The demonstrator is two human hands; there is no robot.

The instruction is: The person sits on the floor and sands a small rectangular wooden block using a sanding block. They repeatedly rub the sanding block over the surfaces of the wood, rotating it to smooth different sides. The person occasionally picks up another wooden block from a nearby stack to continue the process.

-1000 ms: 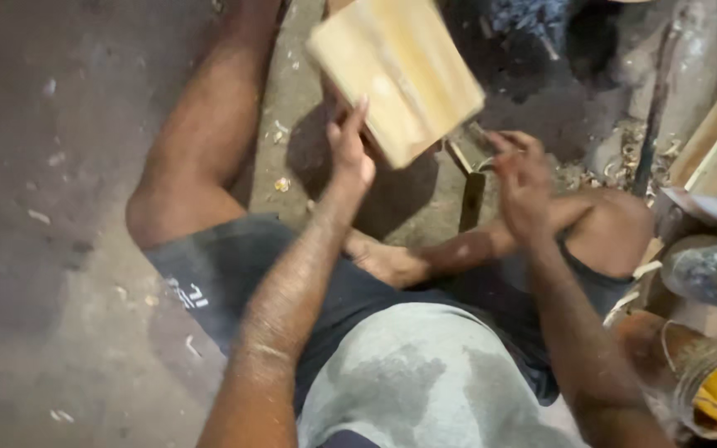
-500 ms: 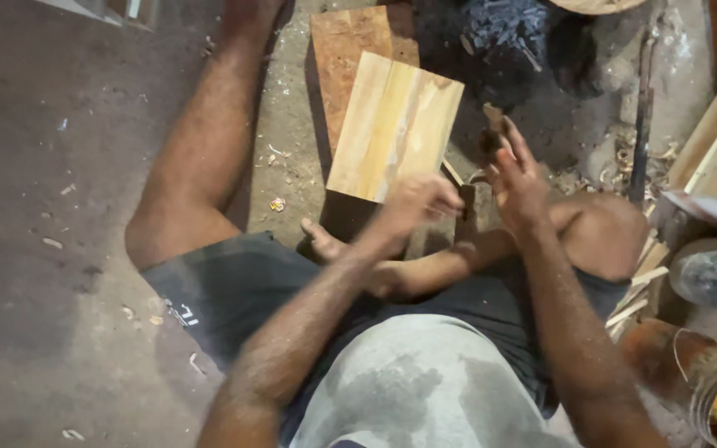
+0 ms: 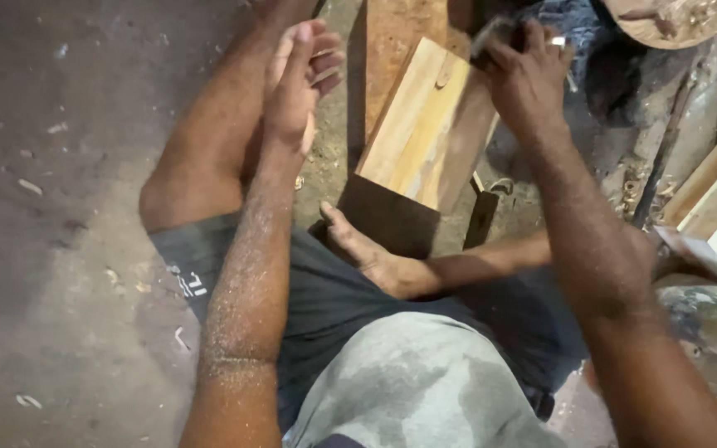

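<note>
Head view: a person sits on a concrete floor (image 3: 60, 249). The left hand (image 3: 296, 79) hovers open and empty, fingers loosely spread. The right hand (image 3: 524, 79) is closed around a small dark tool (image 3: 491, 37), hard to make out, at the top edge of a tilted wooden board (image 3: 421, 124). A bare foot (image 3: 363, 249) lies below the board. Wood offcuts (image 3: 711, 187) lie right, partly cut off.

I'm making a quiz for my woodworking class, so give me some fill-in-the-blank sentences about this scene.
1. The wooden board leans against a bare ____.
2. The left hand is open and holds ____.
3. The right hand grips a small tool at the board's ____ end.

Missing words: foot; nothing; upper
</note>
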